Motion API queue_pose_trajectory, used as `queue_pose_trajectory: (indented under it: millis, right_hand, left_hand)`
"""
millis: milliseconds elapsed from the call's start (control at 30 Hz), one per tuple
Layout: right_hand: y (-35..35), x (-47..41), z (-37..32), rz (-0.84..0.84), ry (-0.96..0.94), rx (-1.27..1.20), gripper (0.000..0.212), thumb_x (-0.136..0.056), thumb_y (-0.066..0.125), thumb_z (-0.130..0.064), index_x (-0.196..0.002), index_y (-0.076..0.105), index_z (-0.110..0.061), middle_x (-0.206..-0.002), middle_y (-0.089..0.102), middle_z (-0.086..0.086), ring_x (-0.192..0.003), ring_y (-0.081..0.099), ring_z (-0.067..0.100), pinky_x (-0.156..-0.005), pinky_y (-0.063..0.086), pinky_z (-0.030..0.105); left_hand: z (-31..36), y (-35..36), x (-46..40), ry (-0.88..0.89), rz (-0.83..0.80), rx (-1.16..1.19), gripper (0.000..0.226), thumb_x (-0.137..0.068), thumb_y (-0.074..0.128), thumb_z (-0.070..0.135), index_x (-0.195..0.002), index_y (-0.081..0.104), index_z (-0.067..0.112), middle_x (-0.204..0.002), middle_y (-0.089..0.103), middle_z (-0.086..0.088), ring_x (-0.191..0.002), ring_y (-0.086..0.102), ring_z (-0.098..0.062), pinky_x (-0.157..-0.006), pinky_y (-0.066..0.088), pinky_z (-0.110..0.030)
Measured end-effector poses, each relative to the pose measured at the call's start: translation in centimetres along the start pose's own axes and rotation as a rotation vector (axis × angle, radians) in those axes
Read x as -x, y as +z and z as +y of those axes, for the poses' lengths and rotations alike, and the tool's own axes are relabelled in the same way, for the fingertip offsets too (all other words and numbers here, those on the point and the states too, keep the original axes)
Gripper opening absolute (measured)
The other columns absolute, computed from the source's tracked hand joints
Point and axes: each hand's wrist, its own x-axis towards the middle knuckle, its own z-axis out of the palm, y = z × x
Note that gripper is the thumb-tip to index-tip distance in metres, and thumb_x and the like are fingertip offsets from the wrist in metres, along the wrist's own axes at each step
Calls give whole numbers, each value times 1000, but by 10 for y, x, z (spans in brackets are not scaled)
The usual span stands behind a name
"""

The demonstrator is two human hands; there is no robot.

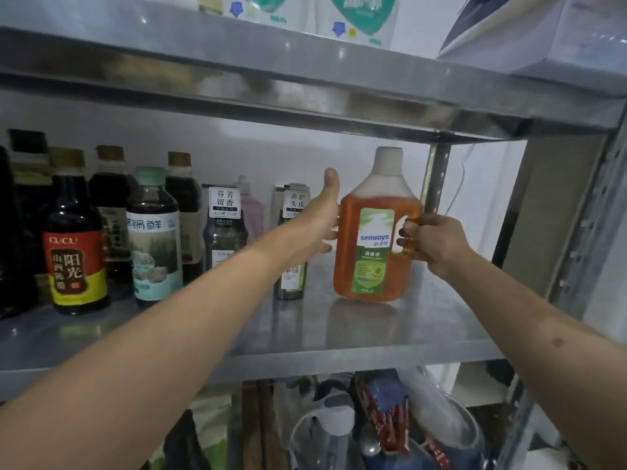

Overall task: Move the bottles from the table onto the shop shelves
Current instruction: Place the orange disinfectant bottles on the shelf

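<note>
Task item: one amber translucent plastic jug with a white cap and a green "seaways" label (373, 228), standing upright on the steel middle shelf (390, 330).
Right hand (432, 244): fingers curled round the moulded handle on the jug's right side; the jug body lies directly left of this hand.
Left hand (322, 225): fingers straight and spread wide, palm against the jug's left side; thumb pointing up beside the jug's shoulder. The jug sits directly right of this hand, between the two hands.
Jug base: whether it rests fully on the shelf cannot be told.
Bottles left of the left hand: one dark bottle with a red and yellow label (76, 252); one dark bottle with a pale green cap and a white pictured label (154, 239); one grey bottle with a white tag (224, 228); one pink bottle (252, 212) behind it.
Bottle behind the left forearm: one grey-green bottle with a white tag (291, 252), partly hidden.
Rear row, far left: at least three dark bottles with brown caps (110, 184); the exact count cannot be told.
Above both hands: steel upper shelf (237, 79) carrying white and green packets (359, 18).
</note>
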Motion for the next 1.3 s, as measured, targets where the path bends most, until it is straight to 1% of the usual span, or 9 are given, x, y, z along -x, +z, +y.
queue_pose_trajectory:
  millis: [167, 300, 700, 800, 867, 933, 1067, 1167, 1300]
  right_hand:
    - [9, -24, 8, -63, 18, -16, 4, -99, 61, -3, -96, 62, -6, -81, 66, 8, -71, 66, 27, -64, 54, 39]
    - [20, -36, 13, -131, 18, -3, 4, -99, 60, -3, -101, 62, -6, -84, 65, 8, -77, 66, 27, -66, 57, 40]
    - [37, -66, 20, -167, 56, -20, 15, -99, 61, -4, -114, 60, -5, -91, 67, 10, -82, 67, 28, -75, 58, 45]
    - [42, -69, 20, -166, 52, -23, 15, -98, 62, -3, -114, 61, -5, -91, 68, 10, -83, 67, 29, -85, 59, 52]
    - [45, -70, 20, -170, 49, -25, 13, -98, 61, -3, -111, 61, -5, -90, 67, 11, -84, 67, 30, -89, 58, 55]
    - [48, -70, 20, -171, 46, -24, 11, -99, 61, -3, -109, 60, -5, -89, 67, 10, -85, 67, 30, -90, 58, 56]
    - [50, -70, 19, -177, 43, -17, 10, -99, 61, -3, -108, 61, -5, -88, 67, 10, -83, 67, 29, -89, 57, 54]
    - [51, -70, 18, -181, 49, -14, 8, -98, 61, -2, -104, 62, -8, -88, 68, 10, -84, 67, 29, -91, 58, 56]
    - [50, -68, 16, -187, 57, 6, 14, -98, 62, -3, -112, 63, -6, -90, 68, 10, -83, 64, 27, -91, 58, 54]
  left_hand:
    - [0, 9, -6, 4, 36, 30, 91, -97, 3, 72, -150, 44, 10, -153, 47, -13, -143, 42, -29, -120, 29, -43]
    - [-4, 20, -9, 31, 63, 7, 80, -102, 0, 63, -154, 39, 16, -156, 45, -9, -143, 41, -24, -104, 33, -31]
    - [-12, 26, -43, -14, 90, 103, 83, -99, -1, 68, -154, 38, 21, -158, 42, -7, -149, 34, -24, -123, 20, -47]
    - [-15, 25, -52, 0, 111, 116, 79, -99, 0, 67, -136, 57, 25, -145, 57, -8, -132, 53, -21, -100, 35, -33]
    - [-17, 25, -59, 14, 124, 134, 75, -99, 1, 69, -109, 63, 28, -137, 63, -9, -100, 64, -12, -93, 36, -33]
    - [-20, 25, -67, 34, 150, 144, 76, -99, 2, 69, -114, 62, 26, -130, 66, -9, -80, 58, -5, -92, 35, -33]
    - [-23, 24, -76, 38, 159, 82, 84, -95, 2, 74, -153, 37, 25, -123, 66, -4, -92, 58, -9, -100, 33, -38]
    - [-24, 24, -75, 30, 131, 63, 80, -98, 3, 72, -145, 45, 23, -131, 64, -8, -89, 57, -8, -99, 33, -35]
    - [-24, 22, -75, 26, 108, 67, 72, -99, 3, 70, -116, 57, 26, -108, 65, -3, -82, 59, -5, -93, 37, -32]
